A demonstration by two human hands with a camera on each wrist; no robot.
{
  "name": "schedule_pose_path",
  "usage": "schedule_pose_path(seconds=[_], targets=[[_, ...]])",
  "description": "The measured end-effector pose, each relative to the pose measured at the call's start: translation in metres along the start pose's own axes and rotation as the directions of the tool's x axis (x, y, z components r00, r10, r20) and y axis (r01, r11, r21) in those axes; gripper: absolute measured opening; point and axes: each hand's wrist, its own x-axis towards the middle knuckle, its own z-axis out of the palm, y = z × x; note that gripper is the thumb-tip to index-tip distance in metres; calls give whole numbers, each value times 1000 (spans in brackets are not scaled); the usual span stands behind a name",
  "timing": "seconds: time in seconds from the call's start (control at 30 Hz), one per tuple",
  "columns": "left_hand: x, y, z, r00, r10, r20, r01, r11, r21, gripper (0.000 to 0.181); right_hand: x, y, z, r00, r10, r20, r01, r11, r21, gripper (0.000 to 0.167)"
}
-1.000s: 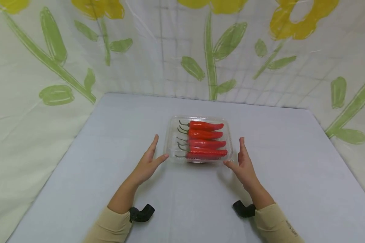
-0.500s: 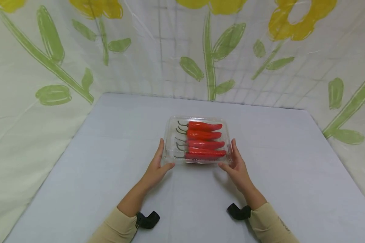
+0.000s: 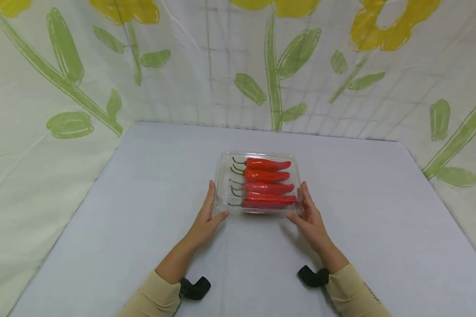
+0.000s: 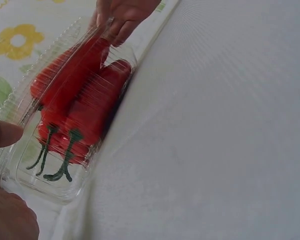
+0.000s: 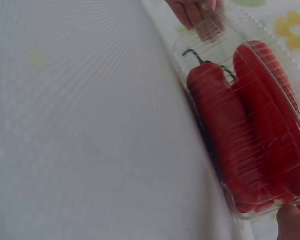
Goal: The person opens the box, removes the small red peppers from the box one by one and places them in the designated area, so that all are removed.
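Observation:
A clear plastic clamshell box (image 3: pixel 224 176) holds several long red chili peppers (image 3: pixel 268 176) with green stems, laid side by side, stems to the left. My left hand (image 3: pixel 203 222) grips its left front corner, thumb toward the front edge and fingers along the side. At the right front corner my right hand (image 3: pixel 311 220) holds it likewise. In the left wrist view the box's lid looks closed over the peppers (image 4: pixel 90 107). The right wrist view shows the left hand's fingers (image 5: pixel 192 12) against the far end. Whether the box rests fully on the table is unclear.
A white-covered table (image 3: pixel 150 167) spreads around the box. Behind it hangs a pale curtain (image 3: pixel 178 88) with yellow flowers and green leaves. Black devices, one by the left wrist (image 3: pixel 196 288) and one by the right wrist (image 3: pixel 313 276), jut inward above the table.
Both hands have moved inward from beside the box to its left and right front corners and now hold it. The box has barely moved.

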Motion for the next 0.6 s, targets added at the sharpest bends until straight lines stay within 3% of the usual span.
schedule_pose_path(seconds=[0.33,0.6], targets=[[-2,-1,2,1000,-6,2,6,999,38,75,-4,6,1,991,-131,2,131,990,58,72],[-2,-1,-1,999,32,16,-33,994,104,68,-5,5,1,985,-170,10,169,984,54,67]])
